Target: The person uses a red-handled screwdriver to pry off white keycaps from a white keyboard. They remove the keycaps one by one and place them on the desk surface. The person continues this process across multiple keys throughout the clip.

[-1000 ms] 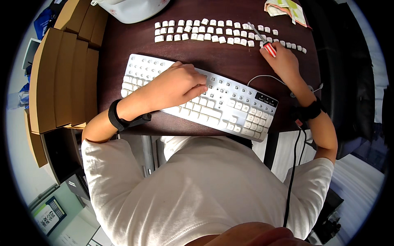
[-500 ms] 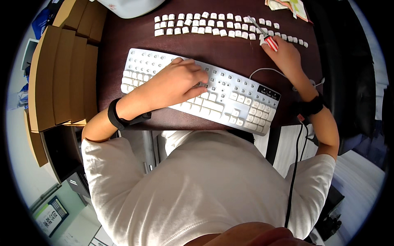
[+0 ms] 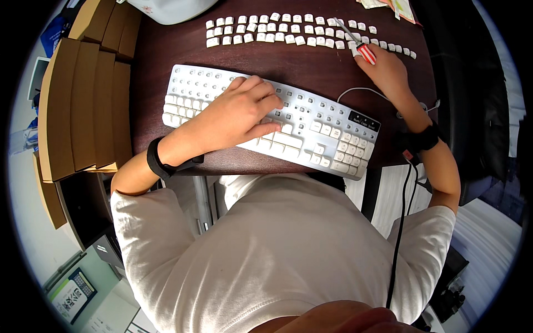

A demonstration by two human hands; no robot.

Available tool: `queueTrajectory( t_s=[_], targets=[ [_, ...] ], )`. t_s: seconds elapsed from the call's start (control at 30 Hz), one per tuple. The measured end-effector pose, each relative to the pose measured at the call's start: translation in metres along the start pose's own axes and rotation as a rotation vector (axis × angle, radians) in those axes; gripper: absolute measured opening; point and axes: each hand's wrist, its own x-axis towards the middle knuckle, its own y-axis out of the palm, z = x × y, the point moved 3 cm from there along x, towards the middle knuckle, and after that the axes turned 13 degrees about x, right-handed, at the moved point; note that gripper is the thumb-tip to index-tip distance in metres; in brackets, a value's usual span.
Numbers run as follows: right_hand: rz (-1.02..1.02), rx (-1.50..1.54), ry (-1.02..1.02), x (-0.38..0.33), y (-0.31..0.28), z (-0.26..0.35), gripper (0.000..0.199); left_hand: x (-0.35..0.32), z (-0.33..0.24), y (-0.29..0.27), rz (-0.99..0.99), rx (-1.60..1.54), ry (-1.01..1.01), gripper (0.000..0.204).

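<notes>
Over the middle of a white keyboard (image 3: 327, 145) lies my left hand (image 3: 244, 114), its thumb spread away from the other fingers and nothing visible between them. The keyboard sits at a slant, its right end nearer me. Its upper rows are bare switches, while keycaps cover the lower rows and the number pad. My right hand (image 3: 388, 71) grips a screwdriver (image 3: 366, 54) with a red and white striped handle, the metal shaft pointing away and left. That tool hovers over or rests among the right part of several rows of loose white keycaps (image 3: 300, 40); contact cannot be told.
Cardboard boxes (image 3: 83, 105) stand along the left edge of the dark table (image 3: 166, 50). At the back are a white container (image 3: 177, 8) and a patterned cloth or paper (image 3: 397, 8). A thin white cable (image 3: 361, 89) curls right of the keyboard. A black cable (image 3: 397, 244) hangs by my right arm.
My left thumb has moved away from the curled fingers, and the hand has opened over the keyboard. My right hand stays almost where it was with the screwdriver.
</notes>
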Motion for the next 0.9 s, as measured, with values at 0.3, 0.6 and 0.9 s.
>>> queueTrajectory(
  t_s=[0.3,0.6,0.9],
  targets=[
    [0.056,0.247,0.213,0.004,-0.0069,-0.0024,0.048,0.0011,0.0001,-0.001,0.048,-0.021,-0.029,0.034],
    [0.059,0.29,0.213,0.0032,-0.008,-0.0006,0.044,0.0022,0.0017,-0.0004,0.018,-0.024,-0.027,0.033],
    [0.059,0.267,0.183,0.0004,-0.0085,0.0047,0.041,0.0018,0.001,0.0007,0.01,0.0,-0.024,0.031]
  ],
)
